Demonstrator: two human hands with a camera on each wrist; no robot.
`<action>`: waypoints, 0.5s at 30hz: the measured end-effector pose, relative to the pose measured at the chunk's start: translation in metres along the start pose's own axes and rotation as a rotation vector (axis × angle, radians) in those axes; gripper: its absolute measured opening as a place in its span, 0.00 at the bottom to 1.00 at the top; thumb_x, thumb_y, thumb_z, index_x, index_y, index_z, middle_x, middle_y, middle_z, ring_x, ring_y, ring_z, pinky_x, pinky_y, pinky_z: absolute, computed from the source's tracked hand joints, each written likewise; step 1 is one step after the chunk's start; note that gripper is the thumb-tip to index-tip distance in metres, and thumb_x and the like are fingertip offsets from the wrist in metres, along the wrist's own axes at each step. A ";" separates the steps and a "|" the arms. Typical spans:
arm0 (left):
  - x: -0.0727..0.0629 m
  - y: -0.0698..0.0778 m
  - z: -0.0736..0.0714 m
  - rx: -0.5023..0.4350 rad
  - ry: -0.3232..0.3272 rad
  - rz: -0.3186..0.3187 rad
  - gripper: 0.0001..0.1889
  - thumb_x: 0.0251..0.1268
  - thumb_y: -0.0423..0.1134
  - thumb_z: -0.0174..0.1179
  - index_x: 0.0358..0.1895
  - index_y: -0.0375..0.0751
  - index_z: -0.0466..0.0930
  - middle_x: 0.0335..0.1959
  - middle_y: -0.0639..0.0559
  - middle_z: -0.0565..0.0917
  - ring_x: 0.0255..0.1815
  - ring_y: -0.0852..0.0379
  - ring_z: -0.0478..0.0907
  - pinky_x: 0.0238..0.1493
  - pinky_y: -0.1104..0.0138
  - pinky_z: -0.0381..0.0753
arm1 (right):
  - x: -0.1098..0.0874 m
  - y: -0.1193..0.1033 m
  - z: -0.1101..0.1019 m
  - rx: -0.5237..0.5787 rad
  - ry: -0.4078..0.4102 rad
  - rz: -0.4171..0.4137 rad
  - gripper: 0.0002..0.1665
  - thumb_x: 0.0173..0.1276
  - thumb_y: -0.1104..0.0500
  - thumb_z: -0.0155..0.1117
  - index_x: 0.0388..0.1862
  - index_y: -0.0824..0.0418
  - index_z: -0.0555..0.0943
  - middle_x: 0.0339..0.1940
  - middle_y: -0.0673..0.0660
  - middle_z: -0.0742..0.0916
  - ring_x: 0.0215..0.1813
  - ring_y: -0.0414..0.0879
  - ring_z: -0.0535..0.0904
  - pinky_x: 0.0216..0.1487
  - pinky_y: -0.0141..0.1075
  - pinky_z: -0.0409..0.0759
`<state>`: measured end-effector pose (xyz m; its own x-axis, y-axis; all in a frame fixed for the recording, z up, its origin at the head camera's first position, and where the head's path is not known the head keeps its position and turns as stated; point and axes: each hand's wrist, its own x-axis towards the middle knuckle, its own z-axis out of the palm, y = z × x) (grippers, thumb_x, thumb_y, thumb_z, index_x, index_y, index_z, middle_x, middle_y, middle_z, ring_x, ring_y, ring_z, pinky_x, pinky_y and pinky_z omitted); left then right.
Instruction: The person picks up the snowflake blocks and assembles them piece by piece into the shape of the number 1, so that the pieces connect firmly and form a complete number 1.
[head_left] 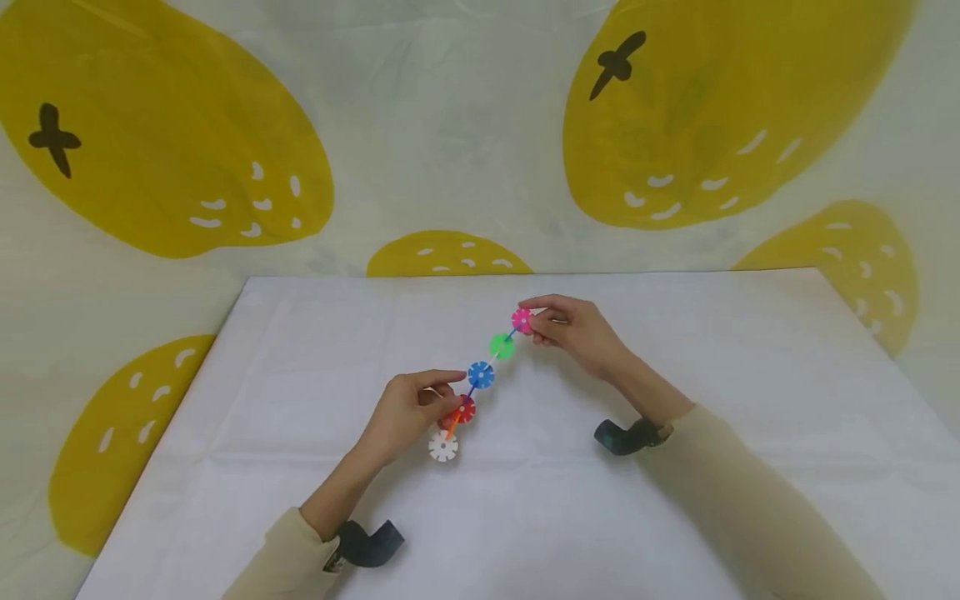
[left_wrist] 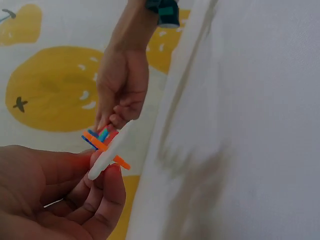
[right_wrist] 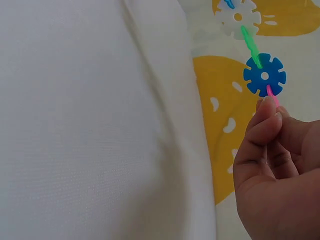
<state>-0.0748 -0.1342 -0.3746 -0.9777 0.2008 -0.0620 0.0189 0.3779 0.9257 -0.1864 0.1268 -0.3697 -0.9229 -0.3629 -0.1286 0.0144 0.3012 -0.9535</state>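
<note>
A chain of slotted plastic discs runs slantwise between the two hands, above the table. Its face-on discs in the head view are pink (head_left: pixel 522 320), green (head_left: pixel 502 347), blue (head_left: pixel 481 375), red (head_left: pixel 467 408) and white (head_left: pixel 443 447), with others edge-on between them. My left hand (head_left: pixel 405 408) pinches the chain near its lower end, around the red disc, which the fingers partly cover. At the upper end my right hand (head_left: pixel 577 332) pinches the pink disc. The left wrist view shows an orange disc (left_wrist: pixel 122 162) crossing the white one; a blue disc (right_wrist: pixel 259 82) joins the pink in the right wrist view.
A white-covered table (head_left: pixel 525 517) lies beneath the hands. Behind it hangs a pale cloth (head_left: pixel 450 125) printed with yellow fruit shapes. Dark curved pieces sit at the left wrist (head_left: pixel 372 544) and the right wrist (head_left: pixel 624 437).
</note>
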 end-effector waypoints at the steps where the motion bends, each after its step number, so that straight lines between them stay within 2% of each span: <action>1: 0.001 0.001 0.003 -0.001 0.000 -0.002 0.18 0.60 0.30 0.64 0.55 0.37 0.81 0.31 0.49 0.79 0.23 0.55 0.80 0.25 0.68 0.77 | 0.002 0.000 0.000 0.000 0.006 0.001 0.21 0.69 0.56 0.62 0.60 0.56 0.77 0.44 0.61 0.84 0.46 0.60 0.81 0.47 0.36 0.80; 5: 0.005 0.003 0.016 0.022 0.011 0.001 0.19 0.58 0.28 0.65 0.55 0.36 0.80 0.30 0.50 0.78 0.22 0.57 0.80 0.21 0.73 0.72 | 0.010 0.000 0.002 0.028 0.028 0.027 0.20 0.69 0.56 0.62 0.58 0.60 0.76 0.46 0.60 0.84 0.47 0.56 0.82 0.46 0.32 0.80; 11: 0.012 0.008 0.034 0.052 0.009 0.004 0.23 0.57 0.28 0.66 0.58 0.35 0.78 0.29 0.52 0.79 0.22 0.58 0.80 0.23 0.70 0.77 | 0.020 0.003 0.004 0.168 0.037 0.062 0.20 0.70 0.61 0.60 0.59 0.64 0.76 0.54 0.62 0.82 0.52 0.54 0.81 0.48 0.32 0.79; 15: 0.015 0.011 0.042 0.042 0.016 0.010 0.27 0.57 0.29 0.66 0.62 0.36 0.74 0.28 0.51 0.79 0.22 0.58 0.80 0.24 0.68 0.79 | 0.026 0.001 0.008 0.160 0.026 0.071 0.19 0.70 0.63 0.58 0.59 0.63 0.77 0.55 0.60 0.81 0.52 0.50 0.81 0.48 0.32 0.78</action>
<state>-0.0808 -0.0892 -0.3809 -0.9805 0.1908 -0.0462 0.0377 0.4138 0.9096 -0.2078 0.1108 -0.3763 -0.9271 -0.3217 -0.1924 0.1393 0.1808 -0.9736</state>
